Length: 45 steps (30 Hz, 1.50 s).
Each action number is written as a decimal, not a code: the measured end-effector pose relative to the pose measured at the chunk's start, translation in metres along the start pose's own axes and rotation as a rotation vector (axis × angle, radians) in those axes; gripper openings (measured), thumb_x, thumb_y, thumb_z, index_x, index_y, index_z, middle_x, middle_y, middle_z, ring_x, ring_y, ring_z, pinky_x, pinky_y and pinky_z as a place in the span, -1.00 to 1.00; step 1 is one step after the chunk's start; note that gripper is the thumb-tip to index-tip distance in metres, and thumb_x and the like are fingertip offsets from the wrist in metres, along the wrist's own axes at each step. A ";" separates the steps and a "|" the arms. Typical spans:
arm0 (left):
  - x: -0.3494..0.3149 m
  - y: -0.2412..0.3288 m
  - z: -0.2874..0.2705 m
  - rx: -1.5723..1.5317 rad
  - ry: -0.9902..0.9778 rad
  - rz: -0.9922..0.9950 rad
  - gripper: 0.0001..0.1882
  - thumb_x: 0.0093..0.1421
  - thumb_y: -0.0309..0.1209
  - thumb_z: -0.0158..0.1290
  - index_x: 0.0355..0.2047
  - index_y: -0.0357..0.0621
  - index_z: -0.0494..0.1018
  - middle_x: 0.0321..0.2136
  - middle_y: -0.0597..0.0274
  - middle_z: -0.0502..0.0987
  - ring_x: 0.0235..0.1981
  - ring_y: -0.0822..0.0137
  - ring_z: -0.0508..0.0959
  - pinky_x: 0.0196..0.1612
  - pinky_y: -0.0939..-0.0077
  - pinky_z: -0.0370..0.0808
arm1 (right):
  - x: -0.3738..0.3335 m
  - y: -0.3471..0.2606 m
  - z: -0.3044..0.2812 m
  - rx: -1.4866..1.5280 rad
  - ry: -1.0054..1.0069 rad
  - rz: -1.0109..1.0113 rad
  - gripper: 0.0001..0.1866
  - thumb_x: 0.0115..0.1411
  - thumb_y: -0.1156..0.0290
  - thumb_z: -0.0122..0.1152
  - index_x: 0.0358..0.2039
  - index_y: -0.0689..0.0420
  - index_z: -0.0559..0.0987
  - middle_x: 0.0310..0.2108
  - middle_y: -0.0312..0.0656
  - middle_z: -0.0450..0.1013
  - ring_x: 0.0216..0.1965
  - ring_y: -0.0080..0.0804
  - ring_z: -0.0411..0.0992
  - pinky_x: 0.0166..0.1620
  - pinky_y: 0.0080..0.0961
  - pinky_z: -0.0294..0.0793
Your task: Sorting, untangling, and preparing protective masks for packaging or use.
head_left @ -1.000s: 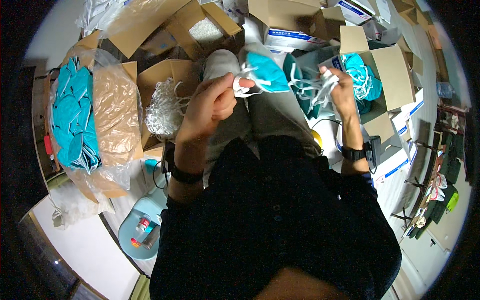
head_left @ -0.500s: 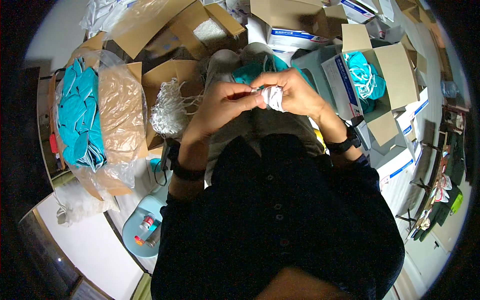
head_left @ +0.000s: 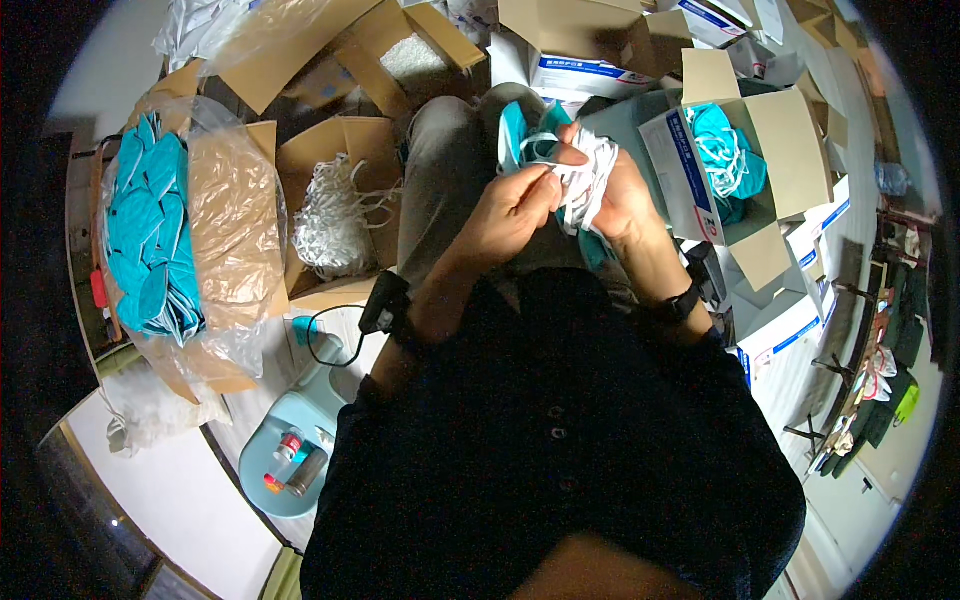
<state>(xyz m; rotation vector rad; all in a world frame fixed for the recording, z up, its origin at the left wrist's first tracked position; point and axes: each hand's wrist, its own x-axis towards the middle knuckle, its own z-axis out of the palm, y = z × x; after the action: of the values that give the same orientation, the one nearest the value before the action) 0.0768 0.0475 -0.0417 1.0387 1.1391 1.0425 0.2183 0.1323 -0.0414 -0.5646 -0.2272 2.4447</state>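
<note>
Above my lap, my right hand (head_left: 626,200) grips a bunch of white elastic straps (head_left: 597,165), which spread in loops across its fingers. Closed in a pinch, my left hand (head_left: 505,222) meets the near side of the straps and pulls at them. Teal face masks (head_left: 512,130) show behind and beside my hands, and the straps seem to belong to them. Their lower part is hidden by my hands, so I cannot tell how many there are.
At left, a plastic-lined carton (head_left: 240,220) holds stacked teal masks (head_left: 150,225). Beside it a box (head_left: 350,140) contains white straps (head_left: 330,225). An open carton (head_left: 690,170) with strapped masks stands right. A light-blue stool (head_left: 262,425) carries a bottle (head_left: 288,446).
Both hands have shifted a little to the right. The white straps, wound in a small coil before, now spread into a larger loose bunch, and the teal masks have come up behind my hands.
</note>
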 end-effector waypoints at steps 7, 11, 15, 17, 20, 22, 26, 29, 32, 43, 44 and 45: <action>-0.017 -0.010 0.009 0.094 0.103 0.078 -0.72 0.31 -0.32 -0.17 -0.49 -0.21 0.33 -0.66 0.35 0.30 -0.61 0.53 0.29 -0.52 0.57 0.27 | 0.020 -0.016 -0.006 -0.100 0.303 -0.123 -0.82 0.18 0.45 -0.12 -0.43 0.17 0.48 -0.69 -0.37 0.26 -0.67 -0.58 0.19 -0.60 -0.62 0.22; -0.042 -0.003 0.002 0.237 0.133 0.073 -0.71 0.32 -0.30 -0.21 -0.49 -0.18 0.31 -0.66 0.33 0.31 -0.62 0.49 0.30 -0.53 0.54 0.27 | 0.043 -0.024 -0.020 -0.095 0.334 -0.188 -0.82 0.13 0.48 -0.13 -0.46 0.20 0.48 -0.65 -0.31 0.31 -0.67 -0.57 0.18 -0.60 -0.65 0.21; -0.081 -0.008 -0.001 0.246 0.097 -0.073 -0.68 0.34 -0.26 -0.26 -0.49 -0.17 0.30 -0.65 0.31 0.29 -0.63 0.49 0.28 -0.55 0.52 0.25 | 0.064 -0.064 -0.035 -0.022 0.469 -0.385 -0.84 0.12 0.49 -0.13 -0.54 0.14 0.43 -0.67 -0.33 0.28 -0.64 -0.53 0.21 -0.49 -0.61 0.27; -0.098 -0.002 0.003 0.033 0.072 -0.272 -0.65 0.34 -0.23 -0.26 -0.50 -0.17 0.30 -0.66 0.31 0.27 -0.64 0.49 0.27 -0.56 0.52 0.24 | 0.055 -0.083 -0.030 -0.026 0.445 -0.406 -0.85 0.13 0.49 -0.13 -0.56 0.08 0.37 -0.69 -0.36 0.25 -0.63 -0.51 0.22 -0.42 -0.58 0.29; -0.096 -0.016 0.000 -0.093 0.123 -0.136 -0.62 0.34 -0.17 -0.27 -0.50 -0.16 0.31 -0.68 0.34 0.24 -0.66 0.50 0.25 -0.58 0.54 0.22 | 0.051 -0.048 -0.007 -0.348 0.347 -0.251 -0.82 0.21 0.41 -0.14 -0.45 0.11 0.45 -0.68 -0.38 0.25 -0.63 -0.52 0.24 -0.49 -0.55 0.28; -0.081 -0.026 0.000 -0.122 0.215 0.067 -0.62 0.34 -0.16 -0.27 -0.50 -0.15 0.32 -0.68 0.36 0.23 -0.68 0.50 0.23 -0.59 0.54 0.21 | 0.047 -0.029 0.000 -0.432 0.220 -0.246 -0.76 0.24 0.33 -0.13 -0.38 0.17 0.49 -0.67 -0.34 0.30 -0.68 -0.52 0.23 -0.56 -0.57 0.26; -0.054 -0.021 -0.015 -0.669 0.188 0.082 -0.66 0.31 -0.20 -0.25 -0.49 -0.15 0.31 -0.66 0.37 0.24 -0.69 0.53 0.19 -0.64 0.62 0.14 | 0.031 -0.012 0.030 -0.410 0.018 -0.198 -0.69 0.26 0.32 -0.25 -0.35 0.20 0.48 -0.70 -0.31 0.28 -0.67 -0.54 0.23 -0.56 -0.59 0.26; -0.045 -0.022 -0.015 -0.434 0.199 0.126 -0.62 0.28 -0.12 -0.27 -0.48 -0.14 0.34 -0.67 0.41 0.27 -0.69 0.57 0.17 -0.64 0.68 0.08 | 0.027 -0.005 0.042 -0.391 -0.057 -0.209 -0.69 0.26 0.32 -0.26 -0.34 0.20 0.47 -0.70 -0.29 0.29 -0.67 -0.55 0.22 -0.57 -0.63 0.25; -0.038 0.002 -0.024 -0.276 0.075 0.046 -0.57 0.27 -0.07 -0.31 -0.46 -0.14 0.37 -0.67 0.43 0.30 -0.70 0.60 0.17 -0.64 0.69 0.06 | 0.023 -0.005 0.041 -0.366 -0.110 -0.198 -0.71 0.25 0.34 -0.25 -0.34 0.20 0.46 -0.68 -0.28 0.29 -0.67 -0.56 0.20 -0.57 -0.67 0.23; -0.035 -0.016 -0.025 -0.702 0.201 -0.218 -0.79 0.26 -0.31 -0.09 -0.32 -0.18 0.44 -0.66 0.47 0.29 -0.72 0.64 0.15 -0.65 0.71 0.05 | 0.019 -0.014 0.044 -0.337 -0.114 -0.271 -0.79 0.25 0.34 -0.11 -0.34 0.21 0.43 -0.72 -0.37 0.20 -0.68 -0.61 0.16 -0.58 -0.69 0.16; -0.034 -0.019 -0.027 -0.609 0.228 -0.167 -0.79 0.26 -0.31 -0.10 -0.33 -0.17 0.44 -0.66 0.46 0.29 -0.71 0.64 0.15 -0.65 0.71 0.06 | 0.019 -0.016 0.043 -0.319 -0.129 -0.280 -0.79 0.26 0.34 -0.11 -0.34 0.21 0.43 -0.72 -0.37 0.20 -0.68 -0.61 0.16 -0.59 -0.68 0.15; -0.033 -0.025 -0.028 -0.517 0.255 -0.116 -0.79 0.26 -0.31 -0.10 -0.33 -0.17 0.44 -0.65 0.46 0.29 -0.71 0.64 0.16 -0.65 0.72 0.07 | 0.020 -0.018 0.042 -0.300 -0.144 -0.289 -0.79 0.26 0.34 -0.11 -0.34 0.20 0.42 -0.72 -0.37 0.19 -0.69 -0.61 0.15 -0.59 -0.68 0.15</action>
<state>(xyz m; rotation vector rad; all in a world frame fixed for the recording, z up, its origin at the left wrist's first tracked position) 0.0476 0.0126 -0.0635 0.4360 1.0359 1.3113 0.1947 0.1576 -0.0057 -0.4450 -0.6948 2.1830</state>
